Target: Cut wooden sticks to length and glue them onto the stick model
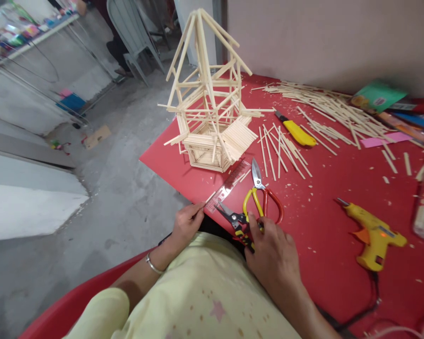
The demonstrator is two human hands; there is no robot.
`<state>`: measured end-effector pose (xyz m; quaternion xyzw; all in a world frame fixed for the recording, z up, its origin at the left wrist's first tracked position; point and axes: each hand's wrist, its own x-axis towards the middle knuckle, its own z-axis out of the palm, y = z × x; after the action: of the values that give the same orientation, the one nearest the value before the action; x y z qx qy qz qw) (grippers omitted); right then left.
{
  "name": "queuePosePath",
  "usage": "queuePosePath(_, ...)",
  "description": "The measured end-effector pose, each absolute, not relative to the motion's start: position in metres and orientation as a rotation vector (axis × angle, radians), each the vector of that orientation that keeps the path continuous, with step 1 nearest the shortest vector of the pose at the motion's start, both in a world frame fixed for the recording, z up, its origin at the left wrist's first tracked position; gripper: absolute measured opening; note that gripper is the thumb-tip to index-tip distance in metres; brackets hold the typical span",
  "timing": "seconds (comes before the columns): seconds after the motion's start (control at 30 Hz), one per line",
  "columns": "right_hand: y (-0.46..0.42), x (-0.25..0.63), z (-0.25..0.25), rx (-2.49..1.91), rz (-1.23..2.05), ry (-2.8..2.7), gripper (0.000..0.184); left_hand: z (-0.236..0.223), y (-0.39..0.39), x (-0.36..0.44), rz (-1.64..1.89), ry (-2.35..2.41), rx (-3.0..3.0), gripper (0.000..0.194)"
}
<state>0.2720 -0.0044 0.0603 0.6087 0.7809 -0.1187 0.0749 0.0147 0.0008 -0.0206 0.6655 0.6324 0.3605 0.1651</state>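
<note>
Pinched in my left hand (189,223) is a thin wooden stick (209,197), at the table's front edge next to a clear ruler (228,184). My right hand (273,249) is closed on the handles of black and yellow snips (234,217), whose blades are apart and point toward the stick and ruler. Just beyond lie scissors (257,176) with yellow and red handles. Behind the ruler stands a small house frame (208,94) made of wooden sticks, with a pointed open roof and a slatted panel on its right side.
A yellow glue gun (374,235) with a cord lies at right on the red table (325,183). Beside the house are a yellow utility knife (298,132) and loose sticks (318,103). A green packet (378,96) is near the wall. A grey chair (129,28) stands on the floor behind.
</note>
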Motion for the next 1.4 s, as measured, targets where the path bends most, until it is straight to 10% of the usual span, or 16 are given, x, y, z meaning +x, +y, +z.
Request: queuePosePath(1.4, -0.007, 0.274, 0.061, 1.834, -0.327, 2.427, 0.067, -0.013, 0.006, 0.017, 1.045, 1.794, 1.549, 0.024)
